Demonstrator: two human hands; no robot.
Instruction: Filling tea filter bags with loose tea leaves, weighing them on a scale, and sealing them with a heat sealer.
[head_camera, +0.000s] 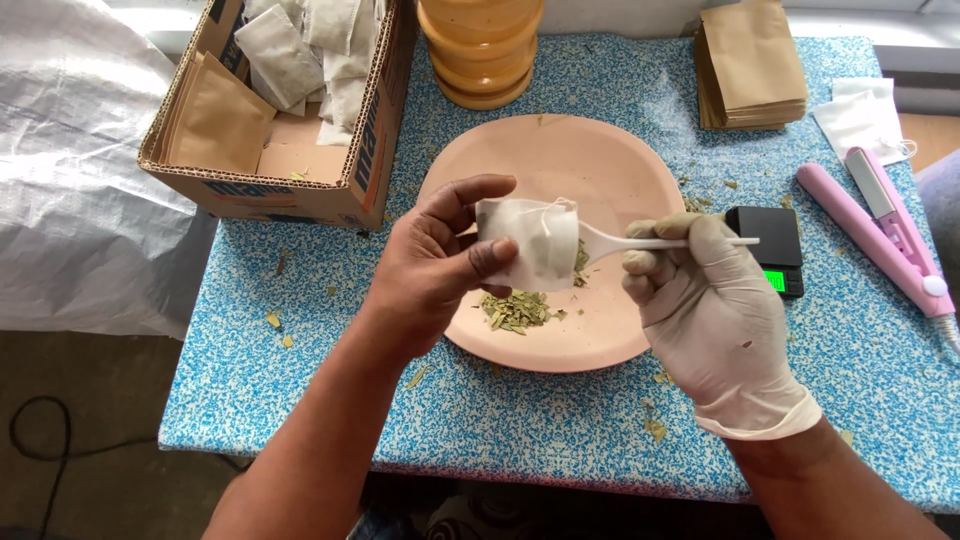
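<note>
— Where is the small white filter bag (527, 243) seen in relation to the hands?

— It is held above the peach-coloured plate (600, 170), pinched between the thumb and fingers of the bare left hand (440, 262). The gloved right hand (705, 300) is closed around the handle of a white plastic spoon (640, 243), whose bowl is set at the bag's right edge.

— How is the bag described?

— It is shown as a soft, creased pouch of white mesh paper, gathered at the top, with dried green leaf pieces visible at its open side. A small heap of cut dried leaves (515, 310) is seen lying on the plate just below it.

— What else is pictured on the blue speckled counter (560, 420)?

— A cardboard box (290, 150) of brown and white sachets is placed at the left, a stack of brown paper pouches (750, 65) at the upper right, a black pocket scale (768, 245) just behind the gloved hand, and a pink sealing tool (885, 235) well to the right.
</note>
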